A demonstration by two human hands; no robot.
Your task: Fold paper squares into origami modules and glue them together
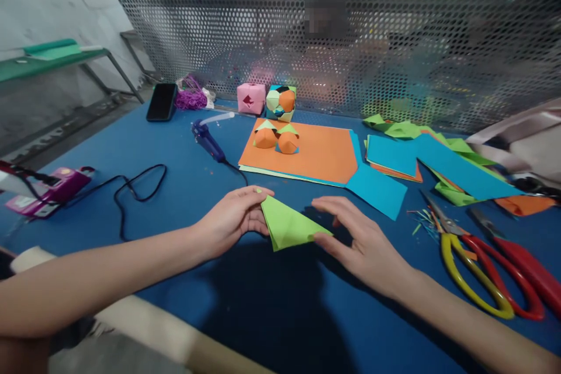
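Observation:
A light green sheet of paper (289, 223), folded into a triangle, is held up just above the blue table. My left hand (239, 216) pinches its left corner between thumb and fingers. My right hand (366, 239) is open at the paper's right tip; its thumb touches the edge there while the forefinger stays apart. Behind the paper lies a stack of orange sheets (313, 149), with two small folded orange-and-green paper pieces (287, 142) on it. A blue strip of paper (379, 190) sticks out at the stack's right corner.
Scissors with red and yellow handles (475, 274) lie at right, beside a red-handled tool (526, 263). A blue glue gun (208, 140) trails its cord leftward. A phone (162, 102), purple shredded strands (190, 99) and a pink paper cube (251, 98) stand along the back, before a perforated metal screen (245, 23).

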